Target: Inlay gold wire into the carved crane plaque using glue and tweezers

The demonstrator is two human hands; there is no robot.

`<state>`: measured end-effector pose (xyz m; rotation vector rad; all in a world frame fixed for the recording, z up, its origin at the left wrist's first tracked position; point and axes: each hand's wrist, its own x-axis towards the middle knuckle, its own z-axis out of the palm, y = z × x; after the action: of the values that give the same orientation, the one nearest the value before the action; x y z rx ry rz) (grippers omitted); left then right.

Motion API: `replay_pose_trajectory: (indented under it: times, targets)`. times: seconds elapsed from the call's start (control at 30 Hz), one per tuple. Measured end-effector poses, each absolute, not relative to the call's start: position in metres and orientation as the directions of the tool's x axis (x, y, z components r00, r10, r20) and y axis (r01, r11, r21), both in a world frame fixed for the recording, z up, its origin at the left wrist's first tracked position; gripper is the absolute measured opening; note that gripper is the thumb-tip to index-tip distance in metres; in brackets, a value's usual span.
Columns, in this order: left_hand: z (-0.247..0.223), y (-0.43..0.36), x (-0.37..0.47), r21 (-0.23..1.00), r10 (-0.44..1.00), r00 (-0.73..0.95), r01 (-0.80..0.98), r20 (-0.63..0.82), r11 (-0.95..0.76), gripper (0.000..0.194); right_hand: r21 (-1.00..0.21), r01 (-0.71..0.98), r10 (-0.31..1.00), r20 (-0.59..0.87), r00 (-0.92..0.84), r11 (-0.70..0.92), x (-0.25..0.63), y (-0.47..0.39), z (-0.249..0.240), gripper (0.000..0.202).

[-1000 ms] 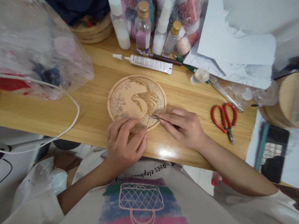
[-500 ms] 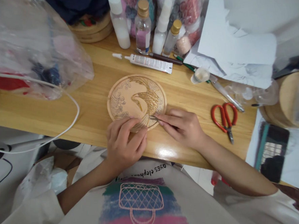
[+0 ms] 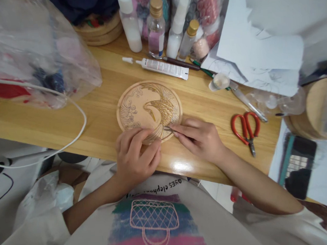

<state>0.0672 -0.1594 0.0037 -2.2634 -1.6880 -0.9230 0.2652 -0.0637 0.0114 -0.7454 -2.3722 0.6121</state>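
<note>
A round wooden plaque lies on the table in front of me, bearing a line-drawn crane partly laid out in gold wire, with wave and cloud lines at its left. My left hand holds the plaque's near edge, fingers bent over the rim, thumb and forefinger a little apart. In my right hand I pinch slim metal tweezers, whose tips touch the lower right of the design. Whatever lies between the tips is too small to make out.
Behind the plaque are a white glue tube, a dark-handled tool and several bottles. Red-handled pliers lie to the right, near a phone and papers. At left, a white cable crosses below a plastic bag.
The view has shifted very slightly. Both hands, the tweezers and the plaque stay practically where they were.
</note>
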Motion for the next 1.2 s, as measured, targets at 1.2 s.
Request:
replay_pose_trajectory:
  times: [1.2]
  targets:
    - [0.003, -0.1586, 0.0676, 0.233, 0.8, 0.161, 0.907, 0.578, -0.35, 0.021, -0.573, 0.361, 0.63, 0.383, -0.676, 0.736, 0.264, -0.064, 0.0093, 0.022]
